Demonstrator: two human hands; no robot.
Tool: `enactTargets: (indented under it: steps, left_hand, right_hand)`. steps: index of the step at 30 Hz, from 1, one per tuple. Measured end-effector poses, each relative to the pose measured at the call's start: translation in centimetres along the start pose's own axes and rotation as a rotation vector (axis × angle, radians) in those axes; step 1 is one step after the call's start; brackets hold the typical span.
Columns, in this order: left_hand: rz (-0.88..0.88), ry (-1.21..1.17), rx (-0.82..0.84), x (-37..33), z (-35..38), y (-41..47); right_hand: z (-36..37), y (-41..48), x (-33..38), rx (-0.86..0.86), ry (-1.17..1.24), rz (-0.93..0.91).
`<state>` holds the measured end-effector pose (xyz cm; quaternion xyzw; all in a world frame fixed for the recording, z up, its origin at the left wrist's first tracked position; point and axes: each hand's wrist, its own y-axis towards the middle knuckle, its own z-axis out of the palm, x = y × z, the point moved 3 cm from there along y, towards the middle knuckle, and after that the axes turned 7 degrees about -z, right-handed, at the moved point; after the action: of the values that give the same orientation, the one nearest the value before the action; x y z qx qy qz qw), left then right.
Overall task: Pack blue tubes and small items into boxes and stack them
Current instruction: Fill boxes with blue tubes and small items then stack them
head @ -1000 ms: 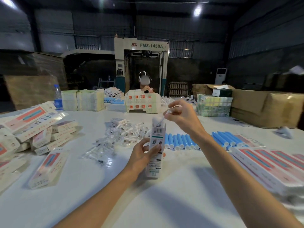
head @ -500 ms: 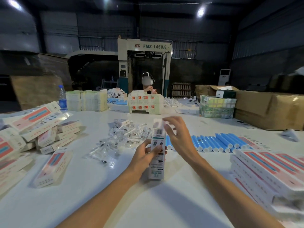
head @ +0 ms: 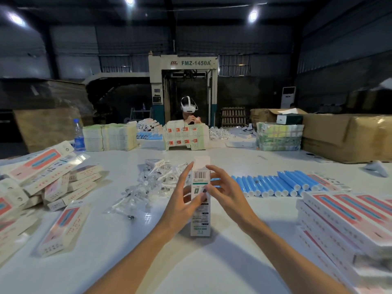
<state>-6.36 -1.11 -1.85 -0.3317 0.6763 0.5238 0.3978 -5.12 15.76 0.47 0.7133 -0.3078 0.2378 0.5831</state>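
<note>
Both left hand (head: pixel 182 201) and right hand (head: pixel 228 194) clasp the tall white printed cardboard box (head: pixel 200 219) upright, seemingly to close its raised flap (head: pixel 201 161).

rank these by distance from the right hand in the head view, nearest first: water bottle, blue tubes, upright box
1. upright box, gripped by the right hand, centre of view.
2. blue tubes, lying in a row just right of that hand.
3. water bottle, far left, at the back.
</note>
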Motion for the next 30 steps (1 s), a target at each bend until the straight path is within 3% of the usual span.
enactTargets:
  steps: [11,15,17,24,30]
  left_hand:
    - [-0.028,0.114,0.041,0.3,-0.4,0.5]
    - [-0.035,0.16,0.057,0.3,-0.4,0.7]
    - [-0.031,0.172,0.066,0.2,-0.4,0.6]
    - [-0.033,0.182,0.091,0.1,-0.4,0.5]
    - [-0.045,0.172,0.07,-0.1,-0.6,0.4]
  right_hand:
    - [0.3,0.0,0.9,0.06,-0.065,-0.022]
    - [-0.5,1.2,1.5,-0.105,0.081,0.005]
    - [-1.0,2.0,1.8,-0.104,0.095,0.037]
    - [-1.8,4.8,3.1,0.078,-0.085,-0.046]
    - [-0.8,5.1,2.8,0.07,-0.371,-0.111]
